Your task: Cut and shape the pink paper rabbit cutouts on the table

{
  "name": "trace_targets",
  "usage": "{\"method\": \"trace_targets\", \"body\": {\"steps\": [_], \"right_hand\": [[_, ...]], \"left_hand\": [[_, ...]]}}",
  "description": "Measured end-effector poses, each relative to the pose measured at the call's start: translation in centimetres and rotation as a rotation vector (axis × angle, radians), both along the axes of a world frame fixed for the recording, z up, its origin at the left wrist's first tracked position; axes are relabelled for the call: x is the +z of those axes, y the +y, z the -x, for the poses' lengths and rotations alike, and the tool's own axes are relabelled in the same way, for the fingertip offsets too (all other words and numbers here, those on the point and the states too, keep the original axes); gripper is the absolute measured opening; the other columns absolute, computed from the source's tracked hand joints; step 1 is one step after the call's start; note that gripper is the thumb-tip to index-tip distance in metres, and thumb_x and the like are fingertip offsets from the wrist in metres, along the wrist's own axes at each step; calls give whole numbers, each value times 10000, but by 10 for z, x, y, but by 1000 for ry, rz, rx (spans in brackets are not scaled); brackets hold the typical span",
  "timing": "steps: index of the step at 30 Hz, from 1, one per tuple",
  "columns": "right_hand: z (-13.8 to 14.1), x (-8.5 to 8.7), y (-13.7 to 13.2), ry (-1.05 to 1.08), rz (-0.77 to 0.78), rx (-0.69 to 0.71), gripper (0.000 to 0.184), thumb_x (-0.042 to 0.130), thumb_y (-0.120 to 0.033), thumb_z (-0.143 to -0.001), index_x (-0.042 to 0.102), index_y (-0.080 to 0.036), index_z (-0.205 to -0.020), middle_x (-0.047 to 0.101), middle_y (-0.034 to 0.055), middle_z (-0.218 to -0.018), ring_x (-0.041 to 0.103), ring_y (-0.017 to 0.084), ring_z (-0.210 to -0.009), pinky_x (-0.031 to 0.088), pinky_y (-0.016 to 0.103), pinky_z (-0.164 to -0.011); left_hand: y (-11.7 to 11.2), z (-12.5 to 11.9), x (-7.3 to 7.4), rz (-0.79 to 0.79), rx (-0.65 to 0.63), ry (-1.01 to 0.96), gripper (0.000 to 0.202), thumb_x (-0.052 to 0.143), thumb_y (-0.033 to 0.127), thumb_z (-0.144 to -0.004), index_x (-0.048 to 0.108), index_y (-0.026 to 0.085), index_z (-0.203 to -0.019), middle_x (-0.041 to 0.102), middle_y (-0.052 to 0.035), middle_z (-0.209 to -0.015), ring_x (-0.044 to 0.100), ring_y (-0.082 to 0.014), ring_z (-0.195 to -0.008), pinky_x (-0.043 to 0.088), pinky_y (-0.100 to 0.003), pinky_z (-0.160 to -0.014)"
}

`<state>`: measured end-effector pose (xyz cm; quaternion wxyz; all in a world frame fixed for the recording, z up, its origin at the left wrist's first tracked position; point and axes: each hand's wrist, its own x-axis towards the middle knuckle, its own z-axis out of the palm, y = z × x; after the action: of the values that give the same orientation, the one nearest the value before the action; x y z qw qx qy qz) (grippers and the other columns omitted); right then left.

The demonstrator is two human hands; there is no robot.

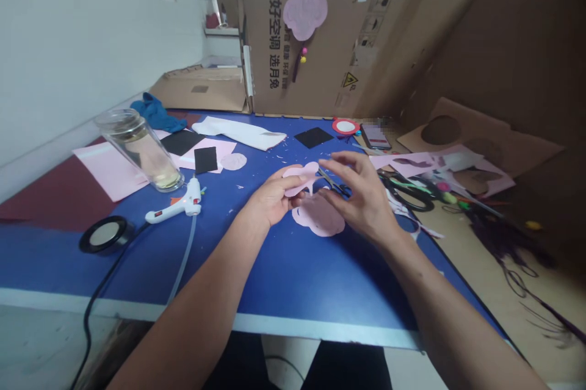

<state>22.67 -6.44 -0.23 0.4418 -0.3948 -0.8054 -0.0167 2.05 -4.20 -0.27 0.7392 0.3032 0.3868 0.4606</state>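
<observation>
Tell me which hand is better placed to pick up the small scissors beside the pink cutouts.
Right. The right hand is open right above the scissors, while the left hand is busy pinching a pink cutout.

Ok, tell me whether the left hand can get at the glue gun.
Probably yes. The glue gun lies left of the left hand on the blue table, with nothing between them; but that hand pinches a pink cutout, so it isn't free.
</observation>
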Motion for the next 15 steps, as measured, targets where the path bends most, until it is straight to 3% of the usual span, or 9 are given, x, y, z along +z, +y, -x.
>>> {"method": "trace_targets", "body": {"steps": [3, 5, 8, 10, 12, 15], "right_hand": [[8, -1, -3, 26, 17, 48, 264, 676, -249, -972, 771, -300, -1213, 640, 122, -1339, 632, 293, -1224, 540, 496, -1023], [12, -1, -4, 130, 79, 33, 141, 672, -279, -976, 797, -272, -1041, 695, 107, -1213, 665, 273, -1129, 549, 470, -981], [15, 0, -5, 406, 316, -22, 144, 703, -364, -949, 767, -240, -915, 733, 64, -967, 676, 229, -902, 559, 403, -856], [16, 2, -5, 615, 538, -17, 201, 743, -427, -910, 743, -227, -900, 710, 31, -836, 627, 190, -747, 529, 343, -720], [16, 2, -4, 793, 694, 25, 258, 790, -467, -858, 728, -222, -903, 669, 2, -762, 564, 157, -660, 471, 301, -628], [15, -1, 0, 958, 796, 92, 313, 855, -483, -781, 716, -223, -886, 647, -18, -751, 531, 131, -641, 445, 275, -616]], "left_hand": [[-2, -2, 0, 7, -55, 15, 514, 823, 132, -789, 636, 197, -1263, 726, -25, -820, 621, -109, -596, 454, -228, -568], [0, -1, -1, 19, -103, 27, 449, 838, 266, -828, 649, 198, -1229, 710, -25, -776, 605, -115, -570, 447, -231, -549], [5, 2, -2, 18, -67, 76, 497, 798, 592, -836, 697, 200, -1126, 678, -33, -721, 555, -119, -509, 400, -240, -491], [7, 3, -3, -30, 47, 142, 561, 783, 686, -804, 728, 200, -1080, 683, -50, -739, 556, -123, -520, 396, -248, -490], [7, 1, -3, -115, 132, 181, 542, 822, 665, -779, 752, 199, -1047, 725, -79, -842, 622, -143, -617, 441, -253, -546], [2, -5, -2, -221, 74, 163, 458, 914, 507, -738, 770, 199, -1045, 768, -110, -1030, 709, -187, -803, 498, -269, -661]]}}
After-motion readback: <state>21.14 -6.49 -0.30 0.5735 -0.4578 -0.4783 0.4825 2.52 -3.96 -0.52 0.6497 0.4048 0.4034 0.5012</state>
